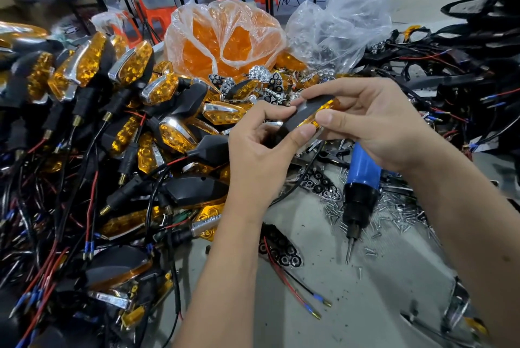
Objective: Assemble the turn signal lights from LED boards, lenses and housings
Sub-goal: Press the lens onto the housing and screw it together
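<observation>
Glossy amber plastic lenses (166,91) edged in shiny chrome – matt black housings (197,190), bright metal screws (405,215).

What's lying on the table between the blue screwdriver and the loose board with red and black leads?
Head view: scattered screws lie between the screwdriver and the board.

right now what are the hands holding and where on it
Both hands hold one turn signal light: the left hand pinches its near, black-housing end, and the right hand pinches the far end along the amber lens edge.

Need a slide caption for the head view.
Both hands press an amber lens into a black housing above the blue screwdriver.
</observation>
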A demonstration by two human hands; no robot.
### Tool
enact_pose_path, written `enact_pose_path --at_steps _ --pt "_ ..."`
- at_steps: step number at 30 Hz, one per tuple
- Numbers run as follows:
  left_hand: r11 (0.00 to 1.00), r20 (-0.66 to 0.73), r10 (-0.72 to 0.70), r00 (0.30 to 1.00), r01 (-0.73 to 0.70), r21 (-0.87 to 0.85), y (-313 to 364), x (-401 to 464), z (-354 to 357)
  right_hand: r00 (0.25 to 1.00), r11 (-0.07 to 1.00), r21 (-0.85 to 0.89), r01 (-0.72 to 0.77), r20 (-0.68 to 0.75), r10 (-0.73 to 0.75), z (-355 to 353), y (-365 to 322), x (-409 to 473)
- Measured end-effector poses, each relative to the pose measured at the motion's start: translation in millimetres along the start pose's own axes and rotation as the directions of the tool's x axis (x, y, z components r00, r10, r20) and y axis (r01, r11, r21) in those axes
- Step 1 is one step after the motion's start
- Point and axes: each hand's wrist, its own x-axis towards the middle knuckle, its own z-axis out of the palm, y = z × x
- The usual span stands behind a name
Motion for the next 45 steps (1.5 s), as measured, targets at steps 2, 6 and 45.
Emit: enact_pose_path --at_steps 2,6,45 --pt "1.000 -0.006 0.003 1.000 -0.003 0.000 2 0 2 0.999 1.000 -0.016 0.013 -0.031 -0.013 1 -3 0" --pt "1.000 -0.020 0.003 1.000 -0.003 -0.022 2 2 1 0.994 0.999 -0.044 0.022 -0.106 -0.026 7 -2 0" --pt "0.795 0.094 -0.289 0.953 0.293 -0.531 11 6 -18 0.973 0.509 -0.857 0.083 -0.041 -0.229 31 -22 1"
